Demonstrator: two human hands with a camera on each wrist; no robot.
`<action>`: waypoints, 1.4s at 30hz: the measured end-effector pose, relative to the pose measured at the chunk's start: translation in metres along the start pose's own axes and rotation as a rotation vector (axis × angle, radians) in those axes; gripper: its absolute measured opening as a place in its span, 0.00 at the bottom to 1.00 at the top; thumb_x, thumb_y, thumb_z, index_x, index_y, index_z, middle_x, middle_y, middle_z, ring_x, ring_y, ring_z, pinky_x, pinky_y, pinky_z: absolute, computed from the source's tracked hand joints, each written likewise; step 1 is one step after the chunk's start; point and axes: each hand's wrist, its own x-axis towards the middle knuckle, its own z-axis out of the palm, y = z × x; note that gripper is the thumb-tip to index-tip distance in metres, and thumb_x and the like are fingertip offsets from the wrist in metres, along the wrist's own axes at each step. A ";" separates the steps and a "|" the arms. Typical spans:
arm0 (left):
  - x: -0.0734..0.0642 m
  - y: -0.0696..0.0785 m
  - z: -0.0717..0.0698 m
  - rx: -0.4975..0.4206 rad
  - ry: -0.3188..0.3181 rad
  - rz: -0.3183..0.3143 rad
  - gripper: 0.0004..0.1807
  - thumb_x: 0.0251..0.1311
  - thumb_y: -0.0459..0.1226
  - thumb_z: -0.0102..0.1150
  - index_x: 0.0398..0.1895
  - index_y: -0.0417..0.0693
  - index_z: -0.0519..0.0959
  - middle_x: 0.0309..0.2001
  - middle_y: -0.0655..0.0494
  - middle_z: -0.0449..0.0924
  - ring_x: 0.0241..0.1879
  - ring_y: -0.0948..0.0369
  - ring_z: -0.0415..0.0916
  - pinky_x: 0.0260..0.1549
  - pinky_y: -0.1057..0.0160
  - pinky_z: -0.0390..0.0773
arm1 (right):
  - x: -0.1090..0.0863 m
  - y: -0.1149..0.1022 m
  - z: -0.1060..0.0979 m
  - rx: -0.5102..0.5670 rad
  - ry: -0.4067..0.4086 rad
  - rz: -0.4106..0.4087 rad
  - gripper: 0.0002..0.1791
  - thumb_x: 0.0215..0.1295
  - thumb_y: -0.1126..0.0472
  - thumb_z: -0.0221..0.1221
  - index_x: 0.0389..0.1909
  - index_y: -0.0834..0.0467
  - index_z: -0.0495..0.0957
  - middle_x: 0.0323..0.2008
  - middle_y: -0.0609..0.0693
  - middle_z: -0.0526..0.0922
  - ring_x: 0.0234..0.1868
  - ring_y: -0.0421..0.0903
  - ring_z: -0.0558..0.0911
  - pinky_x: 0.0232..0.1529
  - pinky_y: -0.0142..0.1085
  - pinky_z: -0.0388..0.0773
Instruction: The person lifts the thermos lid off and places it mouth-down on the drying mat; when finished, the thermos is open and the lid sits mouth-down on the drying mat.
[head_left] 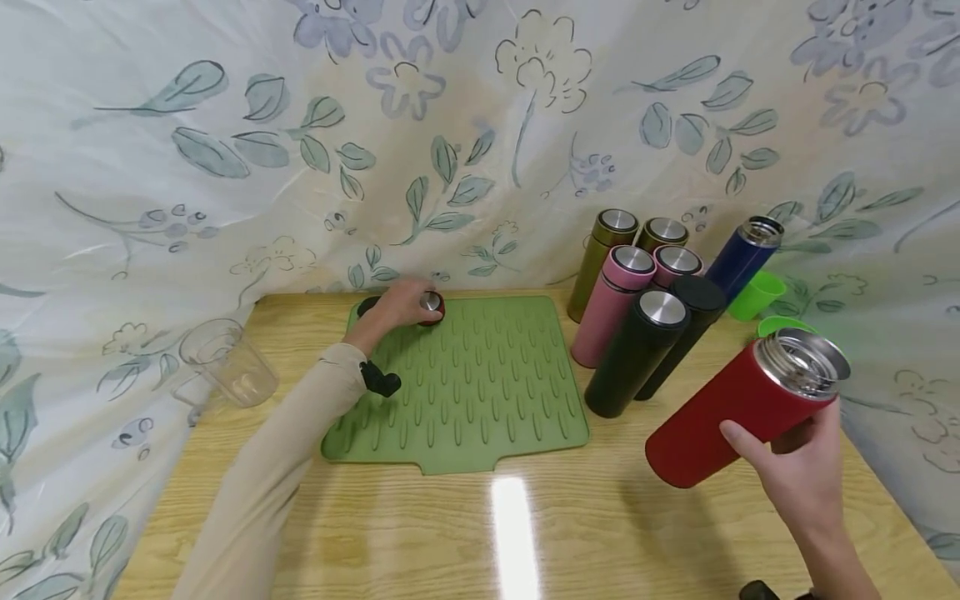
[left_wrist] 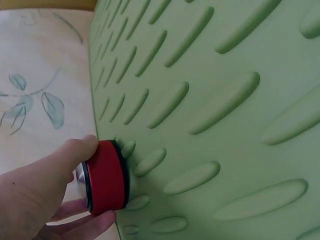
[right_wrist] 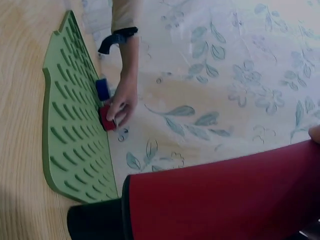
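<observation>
My left hand (head_left: 399, 307) holds a small red lid (left_wrist: 106, 177) with a silver top at the far edge of the green drying mat (head_left: 480, 367). In the left wrist view the thumb and fingers grip it from opposite sides, its base right at the ribbed surface. A blue lid (right_wrist: 102, 89) stands beside it on the mat, partly hidden behind the hand in the head view. My right hand (head_left: 806, 467) grips a red thermos flask (head_left: 720, 417) around its side, raised over the table at the right. The flask is tilted, its uncapped steel mouth pointing up and right.
Several flasks stand right of the mat: olive, pink (head_left: 607, 317), black (head_left: 630, 358) and an uncapped blue one (head_left: 738, 262). Behind them are bright green cups (head_left: 759, 293). A clear pitcher (head_left: 228, 362) stands at the left. Floral cloth (head_left: 450, 108) surrounds the wooden table (head_left: 420, 533).
</observation>
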 end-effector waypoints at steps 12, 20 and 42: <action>0.004 0.002 -0.003 -0.014 -0.060 -0.063 0.20 0.58 0.46 0.66 0.43 0.41 0.75 0.44 0.44 0.78 0.42 0.50 0.74 0.40 0.54 0.75 | 0.032 0.002 -0.015 -0.415 0.217 0.079 0.44 0.49 0.77 0.64 0.68 0.52 0.59 0.57 0.45 0.75 0.50 0.39 0.77 0.41 0.15 0.77; 0.007 0.003 -0.009 -0.026 -0.089 -0.097 0.21 0.57 0.45 0.68 0.45 0.39 0.74 0.45 0.43 0.76 0.42 0.50 0.72 0.40 0.54 0.74 | 0.069 0.022 -0.028 -0.615 0.217 0.153 0.40 0.56 0.66 0.66 0.68 0.47 0.60 0.54 0.37 0.73 0.46 0.33 0.77 0.39 0.13 0.74; 0.013 0.008 -0.010 0.066 -0.126 -0.103 0.25 0.55 0.47 0.69 0.47 0.39 0.74 0.46 0.43 0.78 0.41 0.51 0.73 0.38 0.56 0.73 | 0.176 0.113 -0.034 -0.901 0.113 0.315 0.48 0.58 0.39 0.60 0.73 0.54 0.50 0.68 0.60 0.67 0.60 0.57 0.71 0.44 0.33 0.70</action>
